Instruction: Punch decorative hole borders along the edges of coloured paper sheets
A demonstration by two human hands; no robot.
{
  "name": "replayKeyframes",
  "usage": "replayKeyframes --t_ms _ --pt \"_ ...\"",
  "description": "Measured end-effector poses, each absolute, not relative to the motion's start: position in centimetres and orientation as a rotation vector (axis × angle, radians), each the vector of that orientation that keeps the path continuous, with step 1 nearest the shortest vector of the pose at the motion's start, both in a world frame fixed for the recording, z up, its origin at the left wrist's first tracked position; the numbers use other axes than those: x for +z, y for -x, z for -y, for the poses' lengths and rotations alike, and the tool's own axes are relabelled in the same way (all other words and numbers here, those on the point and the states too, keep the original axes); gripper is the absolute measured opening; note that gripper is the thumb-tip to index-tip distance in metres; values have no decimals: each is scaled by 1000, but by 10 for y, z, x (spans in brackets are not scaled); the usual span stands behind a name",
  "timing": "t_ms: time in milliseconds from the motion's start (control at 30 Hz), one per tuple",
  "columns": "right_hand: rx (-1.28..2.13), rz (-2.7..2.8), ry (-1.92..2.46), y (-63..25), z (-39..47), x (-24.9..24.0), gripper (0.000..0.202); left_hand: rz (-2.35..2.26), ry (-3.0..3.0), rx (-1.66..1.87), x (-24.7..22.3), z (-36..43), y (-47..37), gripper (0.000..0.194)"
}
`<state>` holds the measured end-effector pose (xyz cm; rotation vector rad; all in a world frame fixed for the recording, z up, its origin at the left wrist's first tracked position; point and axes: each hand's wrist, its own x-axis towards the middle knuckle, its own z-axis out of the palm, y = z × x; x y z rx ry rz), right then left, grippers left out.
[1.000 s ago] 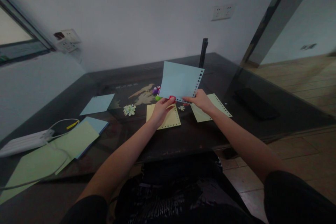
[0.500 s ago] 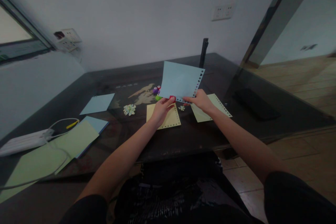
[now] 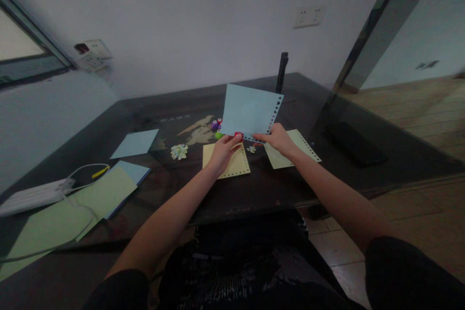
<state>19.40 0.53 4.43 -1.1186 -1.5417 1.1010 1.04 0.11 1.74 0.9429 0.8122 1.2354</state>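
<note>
A light blue sheet of paper (image 3: 249, 110) is held up over the table, with small shapes punched along its right and lower edges. My left hand (image 3: 224, 151) is closed on a small red craft punch (image 3: 238, 136) at the sheet's lower edge. My right hand (image 3: 278, 139) pinches the sheet near its lower right corner. Beneath lie a yellow sheet (image 3: 232, 167) and a pale green-yellow sheet (image 3: 278, 157), both with punched edges. Just behind the sheet's left side sit a purple punch (image 3: 214, 126) and a green punch (image 3: 218, 134), partly hidden.
Paper cutouts form a pile (image 3: 179, 151) and a smaller heap (image 3: 252, 149). At left lie a blue sheet (image 3: 136, 144), green paper (image 3: 72, 203) and a white power strip (image 3: 36, 196) with a cable. A black upright object (image 3: 282, 72) stands behind; a dark flat object (image 3: 356, 145) lies right.
</note>
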Motion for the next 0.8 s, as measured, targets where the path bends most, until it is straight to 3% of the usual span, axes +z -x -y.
replayKeyframes --t_ms 800 --pt "1080 1546 1156 -193 -3 46 19 -821 -966 1234 15 -2 -10 24"
